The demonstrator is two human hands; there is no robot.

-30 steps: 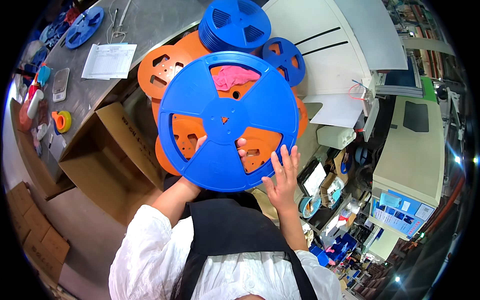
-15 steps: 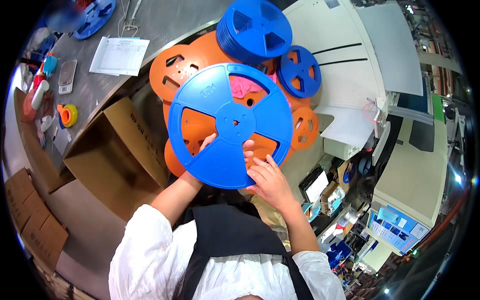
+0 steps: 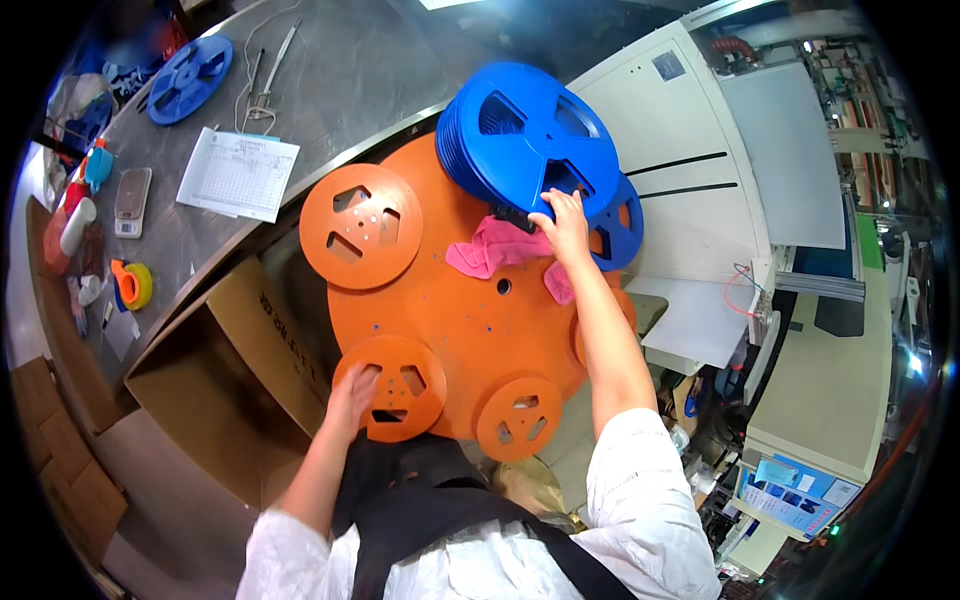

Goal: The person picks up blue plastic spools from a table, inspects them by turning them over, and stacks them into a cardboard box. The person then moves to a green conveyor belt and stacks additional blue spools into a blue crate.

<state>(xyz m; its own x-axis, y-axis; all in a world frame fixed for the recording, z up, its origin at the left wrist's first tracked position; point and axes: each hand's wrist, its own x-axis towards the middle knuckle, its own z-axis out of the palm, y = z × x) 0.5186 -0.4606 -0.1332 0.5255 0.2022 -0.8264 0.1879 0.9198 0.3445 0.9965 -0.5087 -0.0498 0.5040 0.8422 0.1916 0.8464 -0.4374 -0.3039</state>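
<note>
My right hand (image 3: 563, 228) grips the near rim of the top blue plastic reel (image 3: 530, 140), beside one of its cutouts. That reel lies on a stack of several blue reels at the far right of a large orange round table (image 3: 470, 340). Blurred by motion, my left hand (image 3: 352, 398) is over the left edge of a small orange slotted disc (image 3: 425, 378) at the table's near left; it holds no reel. A crumpled pink cloth (image 3: 490, 248) lies just left of my right hand.
More orange slotted discs (image 3: 362, 225) sit around the table's rim. Another blue reel (image 3: 628, 225) is partly hidden behind the stack. An open cardboard box (image 3: 255, 340) stands left. A metal bench (image 3: 350, 60) bears papers (image 3: 240, 172), a small scale (image 3: 131, 200) and tape (image 3: 140, 287).
The blue reel held before me in both hands is no longer there; my right hand has moved far right onto the stack's top reel. My left hand has dropped back left, without a reel.
</note>
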